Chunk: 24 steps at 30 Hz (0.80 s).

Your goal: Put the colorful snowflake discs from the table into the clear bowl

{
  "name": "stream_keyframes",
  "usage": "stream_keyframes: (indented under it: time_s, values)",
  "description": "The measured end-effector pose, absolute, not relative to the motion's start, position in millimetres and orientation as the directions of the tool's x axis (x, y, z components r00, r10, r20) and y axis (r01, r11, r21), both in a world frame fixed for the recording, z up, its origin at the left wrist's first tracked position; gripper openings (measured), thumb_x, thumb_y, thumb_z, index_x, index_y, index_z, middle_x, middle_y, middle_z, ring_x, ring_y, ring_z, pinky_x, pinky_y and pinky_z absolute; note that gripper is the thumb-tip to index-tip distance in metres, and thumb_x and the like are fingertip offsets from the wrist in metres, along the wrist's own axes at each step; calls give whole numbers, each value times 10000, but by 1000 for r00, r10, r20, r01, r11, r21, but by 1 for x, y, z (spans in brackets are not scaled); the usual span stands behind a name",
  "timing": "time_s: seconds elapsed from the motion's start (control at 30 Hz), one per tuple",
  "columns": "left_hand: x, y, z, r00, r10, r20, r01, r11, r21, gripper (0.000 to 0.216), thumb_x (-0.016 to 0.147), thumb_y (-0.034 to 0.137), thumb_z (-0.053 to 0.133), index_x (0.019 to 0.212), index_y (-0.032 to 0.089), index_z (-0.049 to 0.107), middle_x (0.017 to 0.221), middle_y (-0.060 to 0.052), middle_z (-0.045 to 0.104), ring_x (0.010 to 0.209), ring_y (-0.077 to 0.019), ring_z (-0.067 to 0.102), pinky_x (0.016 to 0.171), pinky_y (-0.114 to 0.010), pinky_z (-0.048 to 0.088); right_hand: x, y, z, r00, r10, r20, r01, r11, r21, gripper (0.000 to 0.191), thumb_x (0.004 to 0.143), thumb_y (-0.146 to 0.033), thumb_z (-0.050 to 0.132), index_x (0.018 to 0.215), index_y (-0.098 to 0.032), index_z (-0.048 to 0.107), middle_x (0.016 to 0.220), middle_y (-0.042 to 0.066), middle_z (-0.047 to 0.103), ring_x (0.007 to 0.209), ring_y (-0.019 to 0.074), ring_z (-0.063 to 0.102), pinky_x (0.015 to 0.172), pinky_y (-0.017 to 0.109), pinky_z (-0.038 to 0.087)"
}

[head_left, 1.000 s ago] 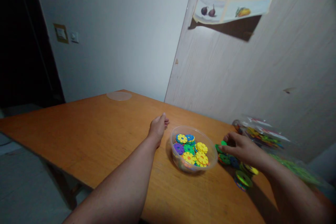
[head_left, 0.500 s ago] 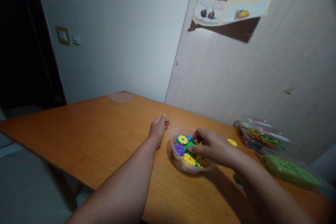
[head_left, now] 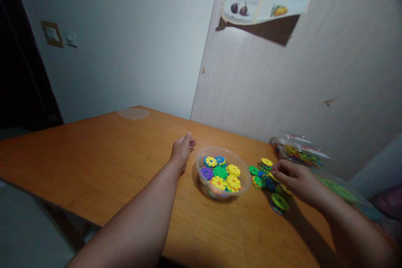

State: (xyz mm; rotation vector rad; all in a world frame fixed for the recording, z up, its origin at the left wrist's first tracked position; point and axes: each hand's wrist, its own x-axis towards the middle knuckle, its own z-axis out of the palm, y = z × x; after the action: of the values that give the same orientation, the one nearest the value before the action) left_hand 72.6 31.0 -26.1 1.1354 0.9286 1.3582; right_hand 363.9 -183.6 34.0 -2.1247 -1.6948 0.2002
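Note:
A clear round plastic bowl (head_left: pixel 201 182) stands on the wooden table. Notched flower-shaped plastic discs (head_left: pixel 220 171) in yellow, green, blue and purple lie inside it. Left of the bowl, my left hand (head_left: pixel 182 150) rests on its side with loosely curled fingers and no object visible in them. My right hand (head_left: pixel 293 176) is over short stacks of the same discs (head_left: pixel 279 202), right of the bowl. Its thumb and fingers are pinched beside a yellow disc. Whether a piece is between the fingertips is hidden, and the hand covers part of the stacks.
Clear bags of colourful plastic pieces (head_left: pixel 303 155) lie at the table's right back, with a bag of green pieces (head_left: pixel 341 190) nearer. A translucent round lid (head_left: pixel 133 113) lies at the far left corner. A wall borders the table's back edge.
My right hand has moved from above the bowl to the disc stacks on the right, uncovering the bowl's contents. My left hand keeps its place beside the bowl. The view has turned slightly right.

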Motion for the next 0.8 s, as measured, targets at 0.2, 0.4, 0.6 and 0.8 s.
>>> stream_keyframes:
  time_s: [0.2, 0.4, 0.6, 0.8]
  values:
    - [72, 31, -25, 50, 991, 123, -229, -109, 967, 543, 733, 657, 545, 791, 124, 630, 796, -116, 675, 613, -134, 561, 517, -224, 371, 363, -219, 24, 261, 964, -54, 862, -258, -437, 241, 769, -453, 602, 788, -213, 585, 702, 8, 608, 663, 168, 539, 574, 259, 395]
    - [68, 30, -19, 38, 988, 147, -226, -134, 965, 525, 737, 647, 541, 801, 132, 628, 805, -97, 670, 625, -135, 564, 518, -224, 361, 342, -228, 31, 316, 948, 22, 821, -262, -507, 246, 754, -478, 614, 776, -234, 599, 659, 22, 613, 634, 181, 540, 540, 272, 392]
    - [60, 15, 8, -88, 923, 374, -150, -383, 911, 428, 795, 565, 534, 829, 153, 644, 844, -66, 672, 750, -148, 587, 638, -239, 412, 385, -225, 23, 500, 822, 274, 803, -321, -502, 380, 877, -510, 412, 638, -226, 495, 573, 17, 539, 577, 164, 501, 516, 268, 354]
    - [62, -16, 23, -155, 808, 568, -25, -578, 815, 305, 820, 479, 564, 827, 179, 620, 844, -30, 651, 828, -156, 587, 746, -244, 442, 413, -216, -6, 574, 788, 224, 813, -518, -264, 378, 923, -375, 331, 709, -187, 580, 765, 99, 647, 660, 174, 540, 553, 280, 321]
